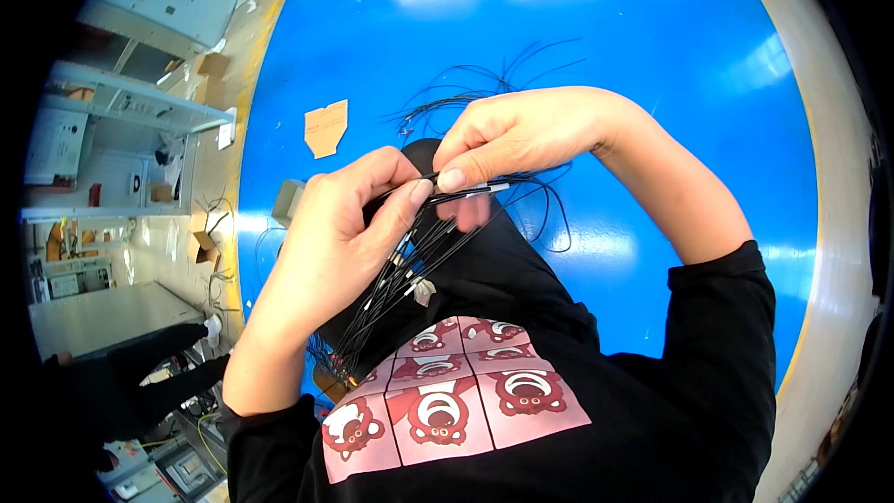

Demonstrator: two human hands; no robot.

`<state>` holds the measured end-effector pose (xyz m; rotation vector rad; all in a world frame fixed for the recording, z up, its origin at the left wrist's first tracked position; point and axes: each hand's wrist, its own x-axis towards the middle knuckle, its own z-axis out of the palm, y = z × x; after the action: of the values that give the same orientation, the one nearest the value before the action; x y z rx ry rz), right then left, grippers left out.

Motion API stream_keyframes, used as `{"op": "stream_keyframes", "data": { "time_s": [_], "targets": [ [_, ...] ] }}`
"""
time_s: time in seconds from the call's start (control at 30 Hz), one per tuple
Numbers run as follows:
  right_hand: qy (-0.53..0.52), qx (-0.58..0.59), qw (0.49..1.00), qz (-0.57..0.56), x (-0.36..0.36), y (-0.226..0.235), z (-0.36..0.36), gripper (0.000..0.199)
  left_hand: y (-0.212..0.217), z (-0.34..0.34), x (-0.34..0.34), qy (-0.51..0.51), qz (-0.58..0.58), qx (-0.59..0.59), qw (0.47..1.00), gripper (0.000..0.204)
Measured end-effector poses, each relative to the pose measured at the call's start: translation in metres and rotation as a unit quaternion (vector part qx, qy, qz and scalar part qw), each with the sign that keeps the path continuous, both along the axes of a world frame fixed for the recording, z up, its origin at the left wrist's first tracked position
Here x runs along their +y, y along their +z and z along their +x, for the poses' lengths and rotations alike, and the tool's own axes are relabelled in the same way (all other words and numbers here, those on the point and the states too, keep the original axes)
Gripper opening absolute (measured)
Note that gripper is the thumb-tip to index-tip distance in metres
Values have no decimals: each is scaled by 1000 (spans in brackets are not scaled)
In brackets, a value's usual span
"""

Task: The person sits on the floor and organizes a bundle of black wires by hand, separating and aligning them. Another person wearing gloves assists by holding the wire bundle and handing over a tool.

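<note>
A bundle of thin black cables (396, 284) lies over my lap, with short white sleeves or labels on several strands. My left hand (345, 224) pinches the cables between thumb and forefinger. Right beside it, thumb to thumb, my right hand (507, 140) is also closed on the cables, its other fingers partly behind them. A white sleeve (489, 189) shows just below the right thumb. Loose cable ends (466, 93) spread past the right hand, and a loop (562, 214) curves out to the right. Between the two thumbs the exact grip point is too small to make out.
Shiny blue floor (652, 112) surrounds me, with a piece of brown cardboard (326, 128) on it. A grey box (287, 202) stands beside my left hand. Farther left are metal cabinets (163, 0), shelves, small cartons (202, 247) and a person in dark trousers (154, 377).
</note>
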<state>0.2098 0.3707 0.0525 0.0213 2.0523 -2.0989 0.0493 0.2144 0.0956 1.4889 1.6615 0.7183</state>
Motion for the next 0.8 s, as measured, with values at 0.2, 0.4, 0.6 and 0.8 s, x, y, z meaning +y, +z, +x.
{"op": "stream_keyframes", "data": {
  "time_s": [0.2,0.4,0.6,0.8],
  "targets": [
    [19,-69,997,39,-6,33,-27,33,23,-21,-7,-2,-36,33,999,16],
    [22,-89,995,36,-6,48,-27,30,51,-36,-20,11,-45,46,998,20],
    [-49,-28,995,84,-16,52,-27,22,48,-44,-24,19,7,55,998,21],
    [-64,4,983,170,-19,55,-30,19,46,-49,-21,-9,-51,50,997,18]
  ]
}}
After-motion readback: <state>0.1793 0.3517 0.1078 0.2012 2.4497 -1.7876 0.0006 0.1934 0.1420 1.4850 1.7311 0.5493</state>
